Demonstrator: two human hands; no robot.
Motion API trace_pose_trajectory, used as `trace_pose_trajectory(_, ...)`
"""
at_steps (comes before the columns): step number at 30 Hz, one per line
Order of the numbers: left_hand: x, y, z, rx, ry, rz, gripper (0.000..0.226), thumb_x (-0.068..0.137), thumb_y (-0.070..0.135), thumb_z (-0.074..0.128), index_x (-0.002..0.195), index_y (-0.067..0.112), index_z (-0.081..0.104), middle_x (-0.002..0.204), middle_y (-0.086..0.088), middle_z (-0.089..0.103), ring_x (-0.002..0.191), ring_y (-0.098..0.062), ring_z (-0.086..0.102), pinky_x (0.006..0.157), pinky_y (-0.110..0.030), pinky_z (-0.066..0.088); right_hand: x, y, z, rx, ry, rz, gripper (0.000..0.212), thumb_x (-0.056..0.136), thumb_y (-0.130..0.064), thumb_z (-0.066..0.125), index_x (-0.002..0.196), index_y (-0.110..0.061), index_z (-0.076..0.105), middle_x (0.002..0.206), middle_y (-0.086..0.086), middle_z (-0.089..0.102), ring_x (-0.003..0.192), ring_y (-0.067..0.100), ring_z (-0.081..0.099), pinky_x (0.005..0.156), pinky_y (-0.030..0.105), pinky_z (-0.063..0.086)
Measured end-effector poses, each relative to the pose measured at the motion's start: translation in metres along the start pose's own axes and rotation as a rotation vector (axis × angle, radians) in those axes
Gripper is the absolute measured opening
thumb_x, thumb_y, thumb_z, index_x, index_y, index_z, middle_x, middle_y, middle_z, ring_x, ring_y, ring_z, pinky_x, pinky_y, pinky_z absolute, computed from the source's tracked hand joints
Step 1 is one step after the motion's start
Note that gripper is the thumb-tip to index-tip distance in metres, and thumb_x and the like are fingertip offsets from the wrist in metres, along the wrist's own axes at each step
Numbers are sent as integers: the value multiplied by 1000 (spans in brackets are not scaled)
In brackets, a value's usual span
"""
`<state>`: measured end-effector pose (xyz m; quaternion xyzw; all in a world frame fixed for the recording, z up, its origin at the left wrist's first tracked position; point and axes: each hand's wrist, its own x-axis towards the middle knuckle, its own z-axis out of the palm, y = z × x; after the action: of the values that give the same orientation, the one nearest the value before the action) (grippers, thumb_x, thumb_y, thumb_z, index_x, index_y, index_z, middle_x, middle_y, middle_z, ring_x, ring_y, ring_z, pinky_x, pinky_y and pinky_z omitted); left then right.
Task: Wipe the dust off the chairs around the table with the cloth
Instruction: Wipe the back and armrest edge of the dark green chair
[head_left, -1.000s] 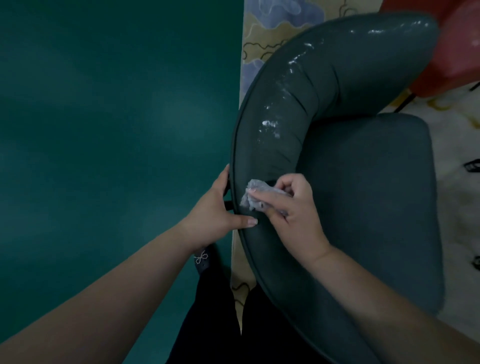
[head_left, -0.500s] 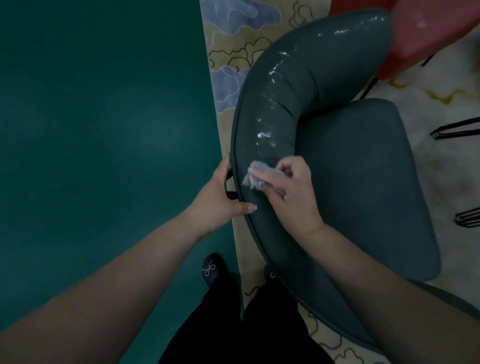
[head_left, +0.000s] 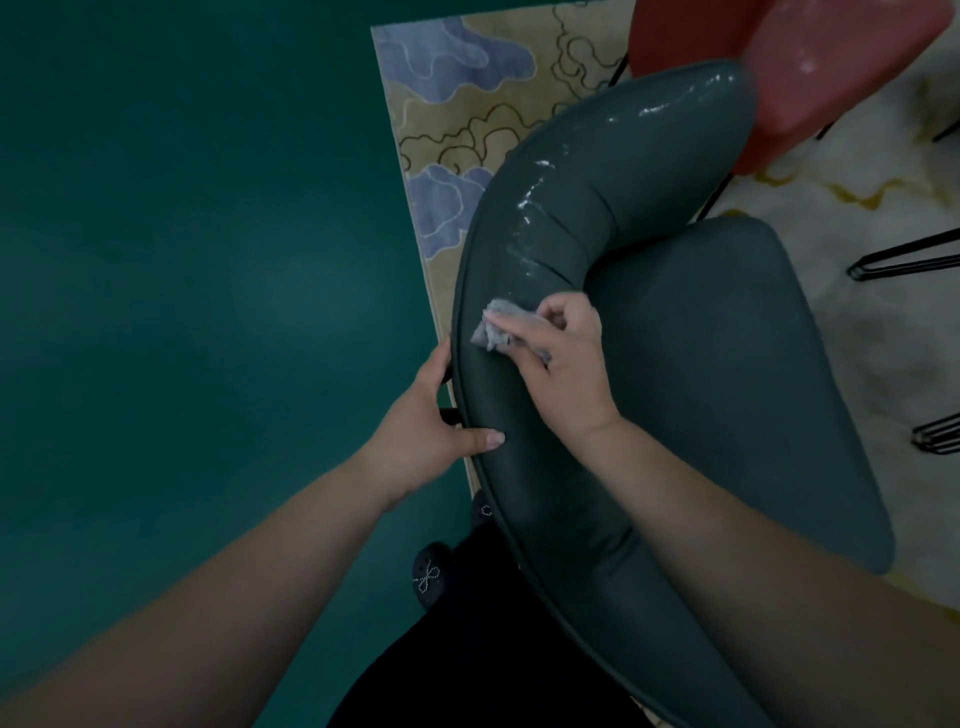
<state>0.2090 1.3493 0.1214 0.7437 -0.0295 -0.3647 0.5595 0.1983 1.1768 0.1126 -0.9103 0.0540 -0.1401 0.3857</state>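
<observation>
A dark teal chair (head_left: 701, 364) with a curved padded backrest fills the centre and right. White dust streaks (head_left: 535, 208) run along the top of the backrest. My right hand (head_left: 563, 364) presses a small crumpled grey cloth (head_left: 493, 325) against the backrest top, just below the streaks. My left hand (head_left: 426, 426) grips the outer rim of the backrest, thumb lying on the padding.
A red chair (head_left: 810, 67) stands behind the teal one at the top right. A patterned rug (head_left: 467, 104) lies under the chairs and meets the teal floor (head_left: 182, 260) on the left. Black metal legs (head_left: 904, 260) show at the right. My dark shoes are below.
My right hand has slid the cloth a little further up the backrest toward the dust streaks. The view has shifted, so more rug and the red chair show. My left hand keeps its grip.
</observation>
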Motion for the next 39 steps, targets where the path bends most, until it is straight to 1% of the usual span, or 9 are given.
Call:
trace_pose_trajectory(3,4,3,-4,31,2,-8,101,59,24,84,130,67,26,131,37,45,128,1,46,108,-39,41,10,5,4,16,-10,-10,36,82,-7,72,110,-29,72,98,9,44,95,27,45,86,24,40)
trace_pose_trajectory(5,9,6,-7,34,-8,-13,108,59,23,85,140,58,23,139,31,42,132,1,40,110,-40,38,-6,8,1,60,-27,-26,37,83,-9,70,112,-31,70,99,2,40,95,26,44,85,24,41)
trace_pose_trajectory(7,17,10,-11,36,-25,-13,113,59,22,86,148,46,20,143,26,41,132,-6,44,109,-42,39,-17,10,-2,110,-49,-34,36,84,-13,67,114,-33,68,100,0,38,96,27,45,85,28,43)
trace_pose_trajectory(11,34,21,-17,58,-15,-13,112,58,26,85,149,43,22,137,31,46,125,-6,51,106,-39,43,26,14,4,74,-32,-7,35,82,-7,72,110,-28,71,97,4,41,95,26,45,87,24,41)
trace_pose_trajectory(15,50,30,-23,68,-26,-2,108,65,16,87,149,42,24,135,32,48,124,-3,51,106,-37,43,42,17,7,67,-23,0,35,81,-8,72,110,-28,72,98,5,42,97,26,44,87,33,44)
trace_pose_trajectory(22,58,37,-24,58,-46,13,103,68,2,84,147,40,29,136,22,52,124,-5,52,105,-39,44,20,24,-1,88,-53,-34,32,86,-8,66,112,-26,71,98,4,41,94,27,44,85,24,39)
trace_pose_trajectory(27,61,37,-24,47,-56,-10,106,67,0,83,147,41,27,134,24,52,121,-7,55,103,-38,47,51,25,7,120,9,49,33,85,-7,68,113,-25,71,99,9,43,95,29,46,86,40,46)
trace_pose_trajectory(32,62,37,-23,32,-79,-1,109,68,-5,81,149,38,24,141,17,49,129,-9,48,108,-43,40,-7,23,-3,163,-62,-5,38,85,-5,67,113,-28,70,98,3,42,93,25,46,82,38,46)
trace_pose_trajectory(39,59,33,-21,16,-55,5,105,69,2,80,149,41,24,135,27,50,123,-3,52,105,-38,44,57,18,11,115,33,124,36,86,-8,68,117,-26,69,98,9,42,94,30,47,87,40,46)
